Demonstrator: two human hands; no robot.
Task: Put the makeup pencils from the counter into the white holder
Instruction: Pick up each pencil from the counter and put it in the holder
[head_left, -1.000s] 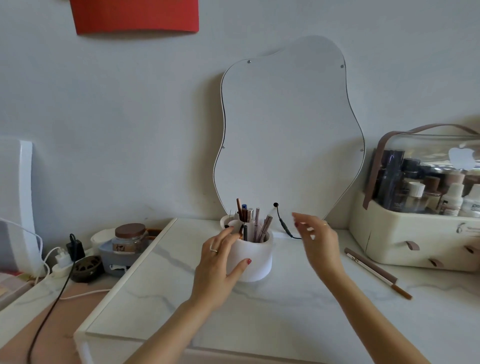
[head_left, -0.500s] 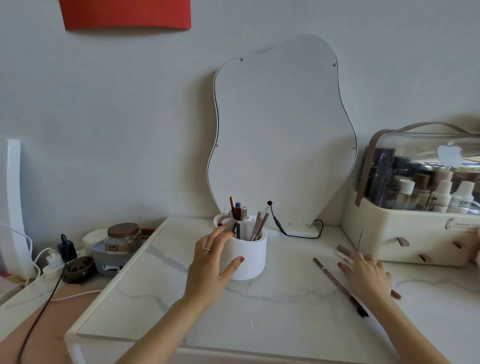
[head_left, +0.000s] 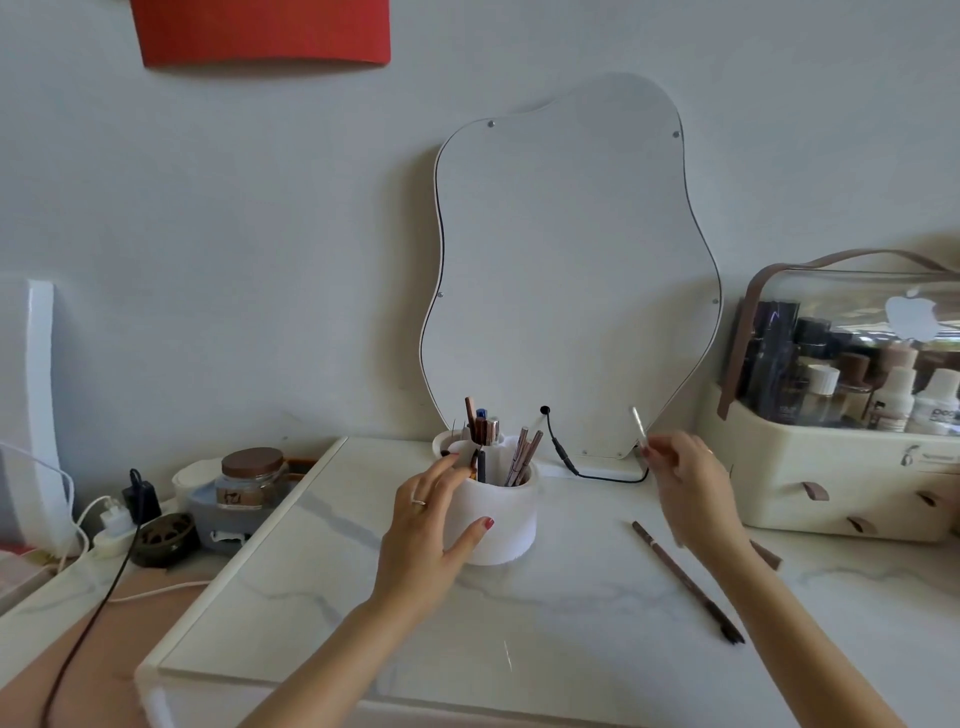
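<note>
On the far left, a brown-lidded jar (head_left: 253, 475) sits with plugs and cables beside the marble worktop (head_left: 571, 613). A person's left hand (head_left: 426, 525), a ring on one finger, cups the left side of the white holder (head_left: 501, 525) near the worktop's middle, thumb on its front wall and fingers at its rim. Several makeup pencils (head_left: 521, 457) already stand upright or slightly tilted inside the holder. Behind it leans a wavy-edged mirror (head_left: 566, 270). To the right, the right hand (head_left: 685, 488) is raised above the worktop, pinching a pale slender pencil (head_left: 638, 425) that points up and away. A brown pencil (head_left: 685, 582) lies diagonally on the worktop just beside that wrist. At the far right stands a cream cosmetics organiser (head_left: 841, 467) with bottles under a clear lid.
</note>
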